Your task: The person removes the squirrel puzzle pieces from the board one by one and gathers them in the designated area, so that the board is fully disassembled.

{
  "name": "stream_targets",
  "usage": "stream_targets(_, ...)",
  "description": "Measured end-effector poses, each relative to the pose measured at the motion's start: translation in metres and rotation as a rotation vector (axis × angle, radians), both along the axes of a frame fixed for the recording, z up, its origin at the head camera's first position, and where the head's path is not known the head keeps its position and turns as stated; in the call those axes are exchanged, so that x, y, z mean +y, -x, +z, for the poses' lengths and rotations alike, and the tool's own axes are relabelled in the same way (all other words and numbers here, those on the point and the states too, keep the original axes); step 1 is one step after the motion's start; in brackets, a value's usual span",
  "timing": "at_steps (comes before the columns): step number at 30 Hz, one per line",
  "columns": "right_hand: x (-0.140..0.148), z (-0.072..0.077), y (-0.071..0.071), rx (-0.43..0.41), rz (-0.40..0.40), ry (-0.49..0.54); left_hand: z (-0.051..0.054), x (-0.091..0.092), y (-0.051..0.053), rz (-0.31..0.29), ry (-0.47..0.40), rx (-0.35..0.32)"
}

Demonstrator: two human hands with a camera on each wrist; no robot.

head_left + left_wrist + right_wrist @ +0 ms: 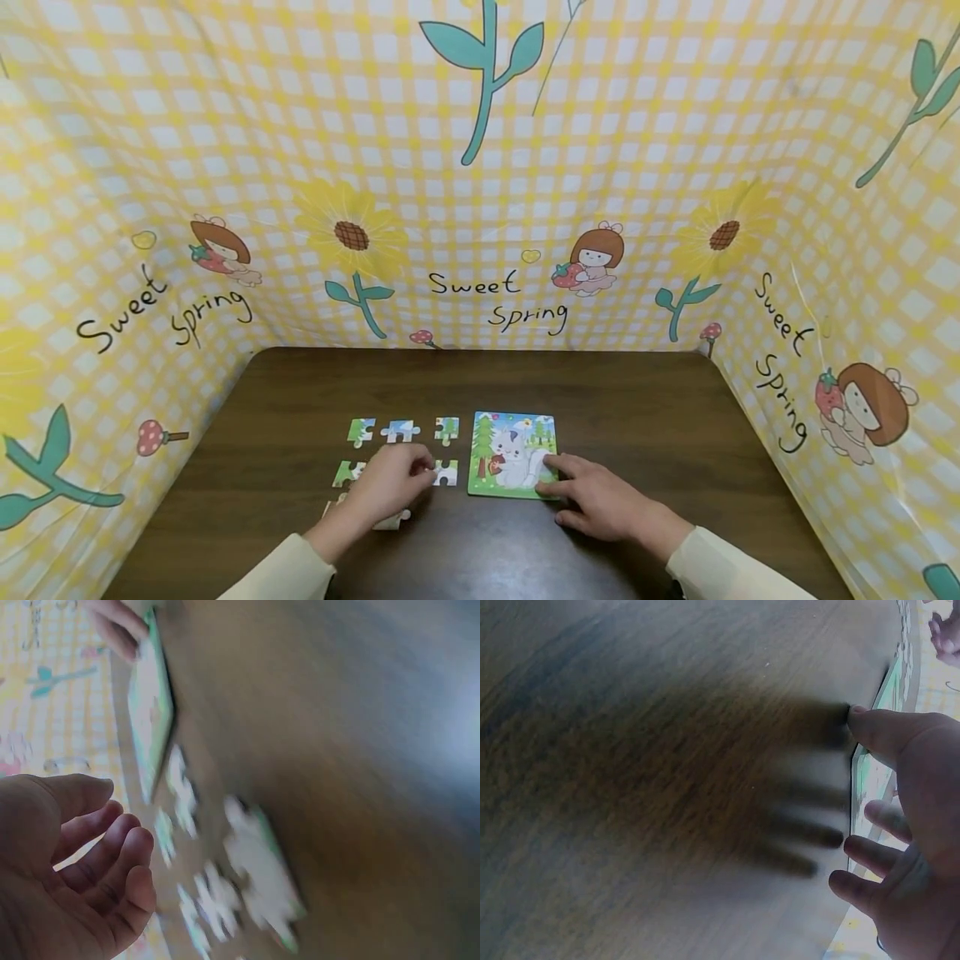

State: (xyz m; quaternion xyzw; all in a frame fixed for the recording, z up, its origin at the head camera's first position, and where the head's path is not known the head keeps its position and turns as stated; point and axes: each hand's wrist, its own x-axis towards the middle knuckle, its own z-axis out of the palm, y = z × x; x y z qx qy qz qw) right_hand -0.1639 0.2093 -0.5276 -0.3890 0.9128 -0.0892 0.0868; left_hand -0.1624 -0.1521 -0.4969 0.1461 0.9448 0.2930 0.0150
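My left hand (393,483) hovers over several jigsaw pieces, fingers loosely curled. In the left wrist view, nothing shows between that hand's thumb and fingers (120,855). Around and partly beneath it lie loose pieces: one at the upper left (362,431), a blue-and-white one (400,431), a green one (447,428), and one near my fingertips (447,472). Others are partly hidden by the hand. A square puzzle board (483,433) with a white squirrel picture lies right of them. My right hand (603,498) rests its extended fingers on the board's right edge.
A dark brown wooden table (637,400) carries everything. Yellow checked cloth (480,200) printed with flowers and "Sweet Spring" hangs behind the table and along both sides. The pieces sit in loose rows at the board's left.
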Motion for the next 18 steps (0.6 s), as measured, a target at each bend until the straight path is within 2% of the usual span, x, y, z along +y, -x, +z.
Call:
stream_targets(4,0.002,-0.001,0.002,-0.023,-0.02,0.02,0.004,0.033,0.011,-0.088,0.018,-0.001)
stream_targets(8,0.004,0.0,0.006,-0.069,-0.072,0.083,0.005,0.063,0.018,-0.169,0.018,-0.013)
stream_targets(12,0.008,-0.001,0.01,-0.105,-0.14,0.138,-0.001,0.087,0.024,-0.228,0.041,-0.034)
stream_targets(18,0.014,-0.009,0.017,-0.084,-0.228,0.153,-0.01,0.115,0.028,-0.274,0.109,-0.055)
